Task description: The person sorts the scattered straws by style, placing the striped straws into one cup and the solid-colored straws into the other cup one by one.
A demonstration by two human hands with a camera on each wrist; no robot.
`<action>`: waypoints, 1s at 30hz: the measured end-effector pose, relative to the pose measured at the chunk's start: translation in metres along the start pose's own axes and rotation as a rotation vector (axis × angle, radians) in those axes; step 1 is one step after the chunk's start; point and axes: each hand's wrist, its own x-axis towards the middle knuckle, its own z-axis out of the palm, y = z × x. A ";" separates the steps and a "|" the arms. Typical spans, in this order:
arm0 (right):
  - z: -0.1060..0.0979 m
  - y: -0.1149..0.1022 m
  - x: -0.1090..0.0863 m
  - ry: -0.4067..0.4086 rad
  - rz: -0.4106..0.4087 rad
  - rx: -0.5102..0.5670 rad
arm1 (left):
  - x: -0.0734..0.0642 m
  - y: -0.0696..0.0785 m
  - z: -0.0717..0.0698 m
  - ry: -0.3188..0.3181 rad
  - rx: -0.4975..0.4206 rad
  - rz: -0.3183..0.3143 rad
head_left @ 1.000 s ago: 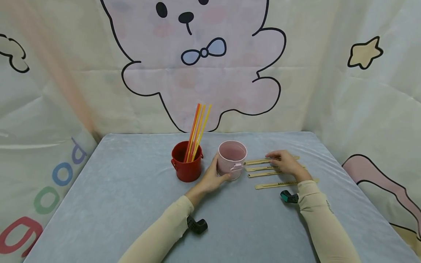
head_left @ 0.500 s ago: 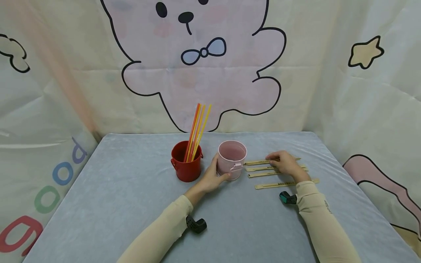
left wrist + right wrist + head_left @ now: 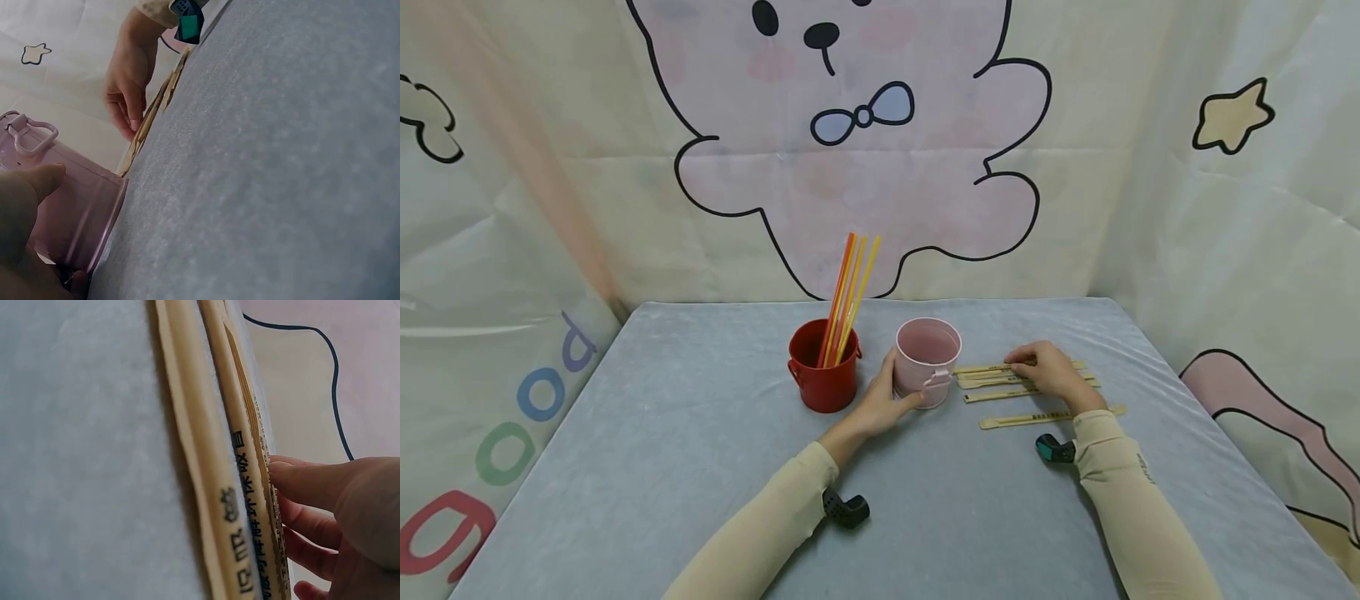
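Straws [image 3: 988,382], paper-wrapped, lay at the right hand [image 3: 1047,369], its fingers [image 3: 312,524] pinching the rear ones; the left hand's [image 3: 874,410] gripped a pink bucket [image 3: 916,377]. Beneath spread a grey-blue tabletop [image 3: 925,517], beyond them printed curtains [image 3: 865,192].

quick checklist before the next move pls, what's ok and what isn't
1. Left hand holding the pink bucket: ok.
2. Pink bucket upright on the table: ok.
3. Red bucket upright, with its straws leaning inside: ok.
4. Right hand at the far packets: ok.
5. Right hand pinching just one packet: cannot tell, its grip is partly hidden.
6. All packets close together: not ok, the nearest packet lies apart from the others.
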 end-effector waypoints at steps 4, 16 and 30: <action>0.001 0.001 0.002 0.006 -0.008 -0.006 | 0.000 0.000 -0.001 0.002 0.006 -0.014; -0.005 -0.004 0.002 0.015 -0.062 0.018 | 0.000 -0.003 -0.002 0.010 0.039 0.000; -0.023 -0.004 -0.003 0.065 -0.080 0.046 | 0.000 -0.002 -0.002 0.009 0.046 -0.005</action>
